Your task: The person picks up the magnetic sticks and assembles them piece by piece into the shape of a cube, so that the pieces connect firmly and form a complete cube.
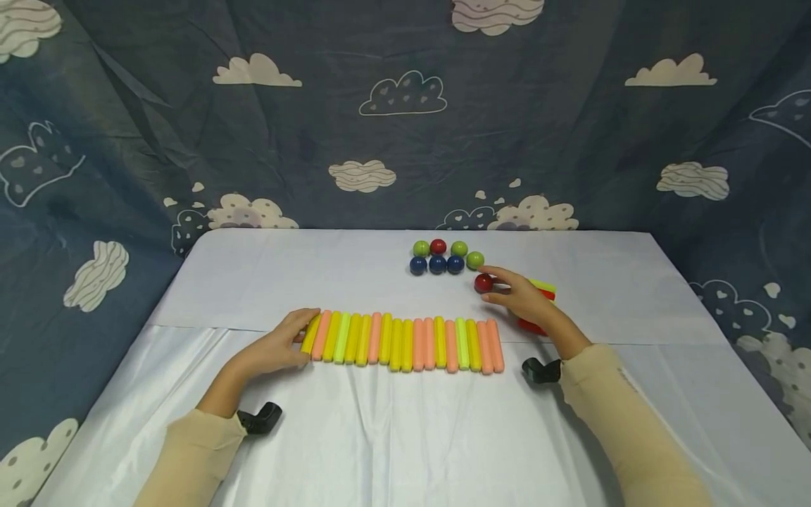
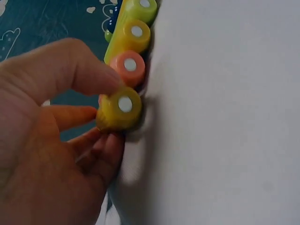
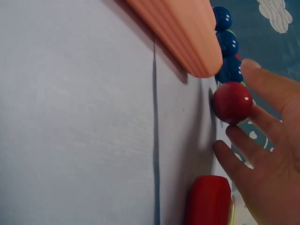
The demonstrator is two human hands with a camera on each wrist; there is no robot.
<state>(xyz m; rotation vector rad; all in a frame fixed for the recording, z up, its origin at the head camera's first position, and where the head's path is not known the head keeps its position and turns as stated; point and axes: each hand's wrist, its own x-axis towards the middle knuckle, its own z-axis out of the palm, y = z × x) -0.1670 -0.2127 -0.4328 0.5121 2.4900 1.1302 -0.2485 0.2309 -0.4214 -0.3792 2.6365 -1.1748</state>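
At the left end of a side-by-side row of yellow, salmon and light green sticks point(image 1: 397, 343), my left hand point(image 1: 274, 350) pinches the endmost yellow stick point(image 2: 124, 105). The thumb lies on one side of that stick and the fingers on the other. My right hand point(image 1: 522, 297) is at a red ball point(image 3: 232, 102), its fingers spread and fairly straight. A fingertip meets or nearly meets the ball, while the thumb stands apart from it. Behind the red ball sits a group of blue balls point(image 1: 437, 265), green balls point(image 1: 459, 248) and another red ball point(image 1: 438, 246).
Red sticks point(image 3: 208, 201) and a yellow-green stick point(image 1: 543, 286) lie partly hidden under the right hand and wrist. A white cloth point(image 1: 355, 436) covers the table. A dark cloud-print curtain point(image 1: 405, 141) hangs at the back and sides.
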